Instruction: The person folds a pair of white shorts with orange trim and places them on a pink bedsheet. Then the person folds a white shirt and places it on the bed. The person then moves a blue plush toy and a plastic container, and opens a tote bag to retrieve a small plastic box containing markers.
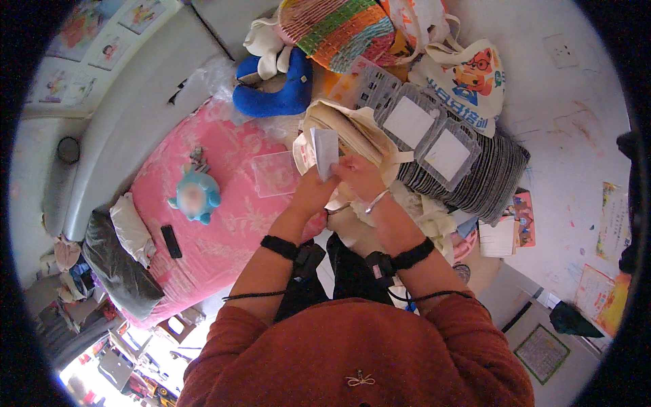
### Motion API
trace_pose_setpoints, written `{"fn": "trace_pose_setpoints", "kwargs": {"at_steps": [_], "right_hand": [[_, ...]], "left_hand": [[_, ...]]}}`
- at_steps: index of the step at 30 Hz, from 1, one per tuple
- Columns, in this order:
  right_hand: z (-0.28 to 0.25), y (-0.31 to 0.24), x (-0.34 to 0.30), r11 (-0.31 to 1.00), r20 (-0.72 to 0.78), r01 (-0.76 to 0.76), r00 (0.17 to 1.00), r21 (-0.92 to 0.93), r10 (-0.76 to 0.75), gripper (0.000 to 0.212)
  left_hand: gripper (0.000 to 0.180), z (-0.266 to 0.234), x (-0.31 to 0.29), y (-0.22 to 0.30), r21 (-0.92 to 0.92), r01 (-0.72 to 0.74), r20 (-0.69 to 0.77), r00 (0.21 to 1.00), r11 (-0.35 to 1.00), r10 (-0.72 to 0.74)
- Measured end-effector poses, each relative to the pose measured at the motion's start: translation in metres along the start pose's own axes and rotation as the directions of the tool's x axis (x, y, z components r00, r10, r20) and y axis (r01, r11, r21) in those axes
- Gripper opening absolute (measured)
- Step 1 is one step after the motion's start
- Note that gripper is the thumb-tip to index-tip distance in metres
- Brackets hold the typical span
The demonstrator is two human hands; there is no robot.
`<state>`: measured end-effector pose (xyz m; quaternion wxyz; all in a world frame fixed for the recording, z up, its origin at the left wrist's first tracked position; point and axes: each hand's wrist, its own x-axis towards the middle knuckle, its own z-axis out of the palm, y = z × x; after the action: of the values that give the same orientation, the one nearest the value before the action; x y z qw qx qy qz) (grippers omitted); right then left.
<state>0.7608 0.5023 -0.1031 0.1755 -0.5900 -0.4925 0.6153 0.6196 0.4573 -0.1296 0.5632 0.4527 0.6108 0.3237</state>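
Observation:
A folded white paper (326, 150), perhaps a thin booklet, stands upright between my hands. My left hand (312, 192) is closed on its lower edge. On the paper's lower right side, the fingers of my right hand (361, 179) are pinched together; a silver bangle circles that wrist. Just beyond my hands a cream cloth tote bag (384, 144) gapes, with brown paper or card inside. Left of my left hand, a clear plastic case (274, 174) lies on the pink bedding (237, 152).
A blue neck pillow (277, 100) and clear plastic boxes (444, 159) lie beyond, the boxes resting on a striped cushion (498, 178). Leftward are a teal plush toy (195, 193) and a black phone-like object (171, 242). A printed tote bag (464, 81) leans at far right.

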Motion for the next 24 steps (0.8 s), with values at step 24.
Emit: {"fn": "trace_pose_setpoints", "kwargs": {"at_steps": [24], "right_hand": [[-0.042, 0.062, -0.038, 0.986, -0.418, 0.099, 0.896, -0.137, -0.149, 0.015]], "left_hand": [[0.042, -0.016, -0.014, -0.009, -0.136, 0.038, -0.113, 0.992, 0.99, -0.053]]}}
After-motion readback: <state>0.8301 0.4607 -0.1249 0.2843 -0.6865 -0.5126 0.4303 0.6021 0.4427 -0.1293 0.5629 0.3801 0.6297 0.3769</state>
